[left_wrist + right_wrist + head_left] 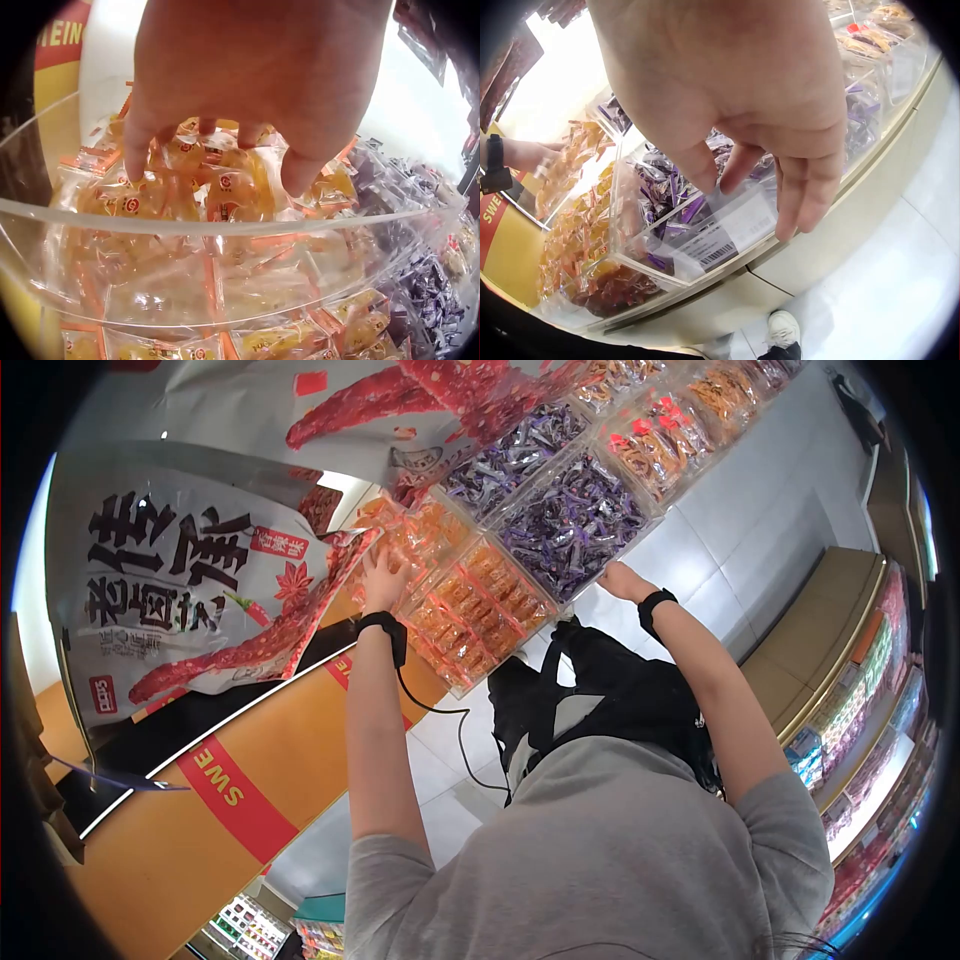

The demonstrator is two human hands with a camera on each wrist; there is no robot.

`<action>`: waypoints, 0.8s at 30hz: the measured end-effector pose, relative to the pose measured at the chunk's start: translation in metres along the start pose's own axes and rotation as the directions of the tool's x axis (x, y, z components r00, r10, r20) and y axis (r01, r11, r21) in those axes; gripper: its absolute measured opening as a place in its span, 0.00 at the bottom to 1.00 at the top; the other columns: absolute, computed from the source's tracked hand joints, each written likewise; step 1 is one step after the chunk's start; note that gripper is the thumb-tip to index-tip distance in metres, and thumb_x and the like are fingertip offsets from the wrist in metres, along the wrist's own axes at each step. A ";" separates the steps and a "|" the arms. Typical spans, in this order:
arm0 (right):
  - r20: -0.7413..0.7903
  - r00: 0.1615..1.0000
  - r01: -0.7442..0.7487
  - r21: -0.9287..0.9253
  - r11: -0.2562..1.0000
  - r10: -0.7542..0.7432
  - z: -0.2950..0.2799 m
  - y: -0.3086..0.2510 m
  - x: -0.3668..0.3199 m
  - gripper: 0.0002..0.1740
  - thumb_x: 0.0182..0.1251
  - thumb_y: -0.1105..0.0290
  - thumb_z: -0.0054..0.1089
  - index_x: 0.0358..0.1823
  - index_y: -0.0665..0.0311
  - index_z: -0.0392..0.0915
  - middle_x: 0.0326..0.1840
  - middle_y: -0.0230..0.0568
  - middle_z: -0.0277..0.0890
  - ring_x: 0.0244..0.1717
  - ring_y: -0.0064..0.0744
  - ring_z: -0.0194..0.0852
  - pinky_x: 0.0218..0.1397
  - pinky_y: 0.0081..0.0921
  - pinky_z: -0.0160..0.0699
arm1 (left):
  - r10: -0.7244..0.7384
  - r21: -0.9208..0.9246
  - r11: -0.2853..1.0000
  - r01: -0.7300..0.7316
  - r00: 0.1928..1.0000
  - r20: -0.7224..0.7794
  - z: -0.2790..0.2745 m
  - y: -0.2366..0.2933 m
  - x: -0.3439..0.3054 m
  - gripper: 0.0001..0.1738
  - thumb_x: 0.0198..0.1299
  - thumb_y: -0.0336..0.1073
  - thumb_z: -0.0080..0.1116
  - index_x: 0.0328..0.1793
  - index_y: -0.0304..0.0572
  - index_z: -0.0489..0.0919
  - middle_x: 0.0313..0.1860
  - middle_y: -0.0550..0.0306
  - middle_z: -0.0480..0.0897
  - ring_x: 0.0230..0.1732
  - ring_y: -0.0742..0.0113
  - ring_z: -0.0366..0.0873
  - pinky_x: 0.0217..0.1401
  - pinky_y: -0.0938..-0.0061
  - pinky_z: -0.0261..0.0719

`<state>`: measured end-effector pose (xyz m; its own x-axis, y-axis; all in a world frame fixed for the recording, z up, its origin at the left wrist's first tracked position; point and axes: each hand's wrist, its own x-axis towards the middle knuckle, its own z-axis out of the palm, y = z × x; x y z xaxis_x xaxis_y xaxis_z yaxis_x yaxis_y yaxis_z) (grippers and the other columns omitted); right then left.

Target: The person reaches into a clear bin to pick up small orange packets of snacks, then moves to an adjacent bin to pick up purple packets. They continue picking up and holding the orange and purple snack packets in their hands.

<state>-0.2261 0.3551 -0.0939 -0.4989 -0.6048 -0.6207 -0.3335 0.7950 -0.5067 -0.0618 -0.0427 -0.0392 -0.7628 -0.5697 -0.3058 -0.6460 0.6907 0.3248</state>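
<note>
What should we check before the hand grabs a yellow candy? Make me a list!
1. Left hand over the yellow candies: ok, spread right above them.
2. Left hand empty: ok, nothing seen held.
3. Fingertips touching a candy: cannot tell.
4. Bin open on top: ok, the hand reaches in over its clear wall.
5. Right hand free: ok, relaxed, holding nothing, above the purple candies.

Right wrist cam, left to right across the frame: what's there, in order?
black wrist strap → orange snack packets → purple snack packets → barcode label on the clear bin front → white shoe on the floor
</note>
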 end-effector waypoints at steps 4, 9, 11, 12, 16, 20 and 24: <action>-0.005 1.000 0.023 -0.005 1.000 -0.023 0.001 0.005 0.005 0.19 0.49 0.64 0.49 0.28 0.79 0.73 0.32 0.64 0.72 0.39 0.58 0.70 0.44 0.40 0.69 | -0.070 0.077 0.995 0.067 0.997 0.041 -0.013 0.021 -0.023 0.36 0.49 0.51 0.55 0.63 0.45 0.61 0.66 0.42 0.50 0.65 0.47 0.50 0.64 0.63 0.52; 0.340 0.932 -0.086 -0.142 0.986 0.130 -0.030 -0.014 0.014 0.19 0.50 0.63 0.47 0.27 0.77 0.74 0.26 0.57 0.74 0.26 0.44 0.76 0.30 0.35 0.73 | 0.032 -0.032 0.999 -0.032 0.999 -0.015 0.003 0.014 -0.038 0.36 0.51 0.50 0.53 0.64 0.44 0.58 0.66 0.41 0.51 0.65 0.46 0.49 0.65 0.61 0.51; 0.364 0.928 -0.036 -0.131 0.991 0.082 -0.040 -0.032 0.020 0.17 0.50 0.63 0.48 0.28 0.74 0.75 0.24 0.52 0.75 0.22 0.43 0.75 0.28 0.35 0.73 | 0.080 -0.153 0.983 -0.103 0.986 -0.148 0.013 0.013 -0.051 0.36 0.52 0.52 0.52 0.64 0.46 0.57 0.67 0.46 0.51 0.67 0.47 0.46 0.64 0.45 0.40; 0.333 0.942 0.108 -0.194 0.975 -0.038 -0.046 -0.046 0.026 0.16 0.50 0.64 0.48 0.29 0.73 0.75 0.26 0.52 0.75 0.24 0.46 0.74 0.30 0.36 0.73 | 0.005 -0.014 1.000 -0.007 0.994 -0.107 0.012 0.019 -0.059 0.36 0.52 0.50 0.51 0.64 0.44 0.56 0.67 0.47 0.51 0.67 0.47 0.46 0.65 0.48 0.44; 0.057 0.868 0.495 -0.175 0.851 -0.493 -0.060 -0.124 0.032 0.11 0.52 0.69 0.46 0.34 0.67 0.74 0.35 0.49 0.74 0.40 0.49 0.70 0.44 0.35 0.69 | -0.055 0.049 0.996 0.076 0.941 -0.335 0.014 0.037 -0.098 0.34 0.53 0.46 0.50 0.63 0.35 0.56 0.65 0.42 0.53 0.67 0.45 0.46 0.65 0.51 0.46; -0.030 0.670 0.712 -0.254 0.654 -0.741 -0.038 -0.179 0.048 0.13 0.51 0.74 0.45 0.39 0.66 0.71 0.43 0.46 0.69 0.47 0.46 0.66 0.49 0.35 0.66 | -0.029 0.067 0.995 0.072 0.864 -0.503 0.038 0.031 -0.134 0.30 0.50 0.37 0.51 0.59 0.33 0.61 0.63 0.38 0.56 0.65 0.45 0.49 0.63 0.54 0.51; -0.007 0.532 0.731 -0.502 0.463 -0.847 -0.008 -0.202 0.060 0.15 0.48 0.75 0.49 0.40 0.64 0.69 0.41 0.43 0.67 0.44 0.41 0.66 0.45 0.36 0.66 | -0.248 -0.213 0.962 0.168 0.865 -0.436 0.044 0.040 -0.185 0.26 0.47 0.33 0.51 0.54 0.31 0.64 0.54 0.40 0.63 0.55 0.44 0.60 0.55 0.59 0.61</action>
<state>-0.1952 0.1591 -0.0239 0.0116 -0.9947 0.1024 -0.9203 -0.0506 -0.3879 0.0541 0.1097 -0.0086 -0.5114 -0.8582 0.0448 -0.7556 0.4739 0.4522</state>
